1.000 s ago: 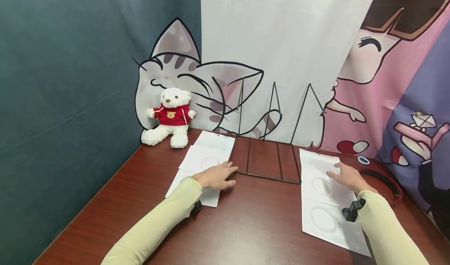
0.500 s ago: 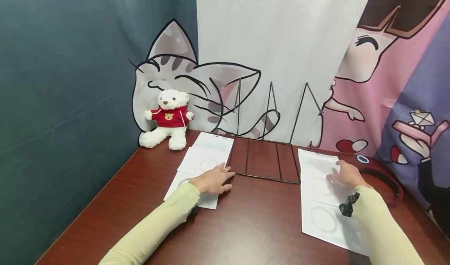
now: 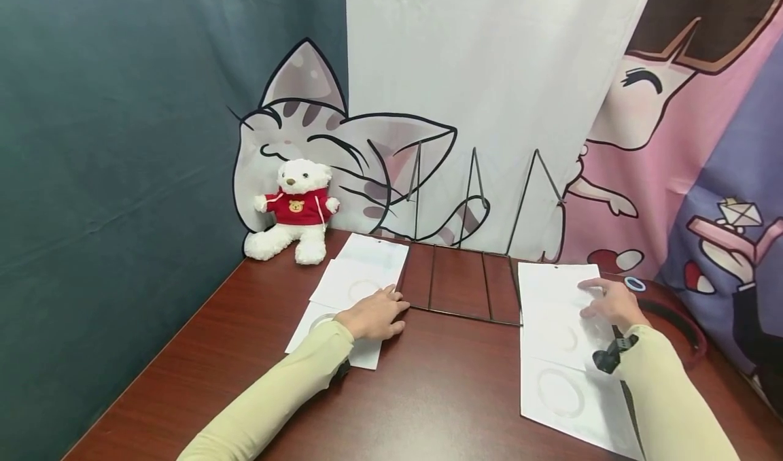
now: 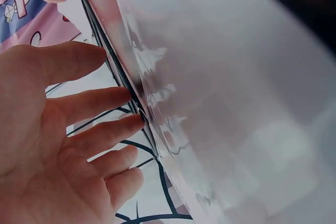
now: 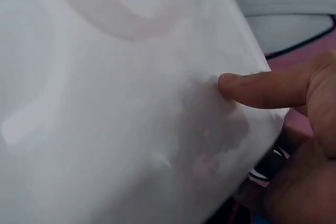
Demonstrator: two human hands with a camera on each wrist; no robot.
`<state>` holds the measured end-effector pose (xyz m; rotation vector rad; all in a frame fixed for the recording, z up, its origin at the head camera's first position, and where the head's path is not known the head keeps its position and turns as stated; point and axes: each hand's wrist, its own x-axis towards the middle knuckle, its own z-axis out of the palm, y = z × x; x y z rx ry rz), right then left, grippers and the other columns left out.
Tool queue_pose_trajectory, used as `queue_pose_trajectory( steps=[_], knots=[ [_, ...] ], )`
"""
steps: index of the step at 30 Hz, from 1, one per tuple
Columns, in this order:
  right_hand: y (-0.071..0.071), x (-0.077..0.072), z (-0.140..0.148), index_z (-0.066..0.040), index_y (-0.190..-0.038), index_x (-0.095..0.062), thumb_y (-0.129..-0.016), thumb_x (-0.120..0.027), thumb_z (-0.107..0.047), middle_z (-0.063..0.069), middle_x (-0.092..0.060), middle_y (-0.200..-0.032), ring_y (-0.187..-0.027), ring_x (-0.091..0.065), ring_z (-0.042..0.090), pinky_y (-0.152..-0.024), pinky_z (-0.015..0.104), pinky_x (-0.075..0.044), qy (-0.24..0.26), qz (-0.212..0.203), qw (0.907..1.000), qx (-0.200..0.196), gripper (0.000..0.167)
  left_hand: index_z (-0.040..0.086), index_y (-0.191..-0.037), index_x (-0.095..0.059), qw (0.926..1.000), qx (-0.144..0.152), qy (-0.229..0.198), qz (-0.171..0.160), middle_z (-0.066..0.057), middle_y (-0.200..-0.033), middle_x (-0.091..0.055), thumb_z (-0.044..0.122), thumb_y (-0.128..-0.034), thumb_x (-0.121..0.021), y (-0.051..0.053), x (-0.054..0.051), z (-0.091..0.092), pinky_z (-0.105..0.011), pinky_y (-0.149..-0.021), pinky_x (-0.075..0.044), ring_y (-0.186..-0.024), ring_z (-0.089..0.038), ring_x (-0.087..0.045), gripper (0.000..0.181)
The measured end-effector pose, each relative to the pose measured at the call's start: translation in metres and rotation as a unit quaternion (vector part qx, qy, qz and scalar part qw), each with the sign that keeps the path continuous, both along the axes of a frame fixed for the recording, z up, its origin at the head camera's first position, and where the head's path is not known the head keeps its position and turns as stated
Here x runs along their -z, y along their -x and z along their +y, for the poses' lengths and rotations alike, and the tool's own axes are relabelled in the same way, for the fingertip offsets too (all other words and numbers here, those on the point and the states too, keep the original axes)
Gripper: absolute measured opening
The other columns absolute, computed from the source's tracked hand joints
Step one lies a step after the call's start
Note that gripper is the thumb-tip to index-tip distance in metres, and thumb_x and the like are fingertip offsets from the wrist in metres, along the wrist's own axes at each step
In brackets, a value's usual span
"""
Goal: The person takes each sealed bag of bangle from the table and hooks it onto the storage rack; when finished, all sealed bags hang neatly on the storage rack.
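Black wire frame (image 3: 486,284) fills twelve o'clock; glossy white left panel (image 3: 342,296) at eleven and right panel (image 3: 549,352) at one look laid out, handling seemingly unfinished. Right hand (image 3: 614,306) pinches the right panel's edge; left hand (image 3: 372,314), fingers apart, rests at the left's edge.

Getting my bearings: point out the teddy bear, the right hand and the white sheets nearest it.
Teddy bear (image 3: 298,207), head view, red top.
Right hand (image 3: 614,304), head view, back of the hand.
White sheets (image 3: 550,351), head view, upper face near the middle.

Dark green curtain (image 3: 122,141), cartoon-printed backdrop (image 3: 501,73) (a smiling cat (image 3: 361,134)), glossy reddish-brown table (image 3: 440,393)
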<state>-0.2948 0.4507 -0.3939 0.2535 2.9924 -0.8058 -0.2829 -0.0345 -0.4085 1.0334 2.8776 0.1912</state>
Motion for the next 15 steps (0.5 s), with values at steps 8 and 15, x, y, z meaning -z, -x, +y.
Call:
queue_pose_trajectory(
  steps=[8,15],
  knots=[
    [-0.014,-0.013,0.014,0.005,-0.146,-0.043,-0.071,-0.078,0.0,0.042,-0.035,-0.147,-0.123,-0.044,0.05,-0.095,0.056,-0.044,0.059,0.019,0.9954,-0.073,0.082,0.002,-0.138,-0.059,0.9999,-0.001,-0.01,-0.009,-0.02,-0.148,-0.053,0.026,-0.0978,-0.061,-0.001,-0.001,0.0,-0.045,-0.123,-0.031,-0.148,-0.04,-0.037,0.046],
    [-0.027,-0.032,0.009,0.002,-0.156,-0.024,-0.071,-0.077,0.005,0.037,-0.041,-0.145,-0.1,-0.057,0.003,-0.076,0.018,-0.05,0.087,0.046,0.9873,-0.125,0.1,0.002,-0.136,-0.061,0.9999,-0.005,-0.011,-0.005,-0.02,-0.147,-0.054,0.025,-0.0972,-0.062,-0.001,0.002,0.0,-0.045,-0.122,-0.032,-0.147,-0.04,-0.038,0.045]
  ],
)
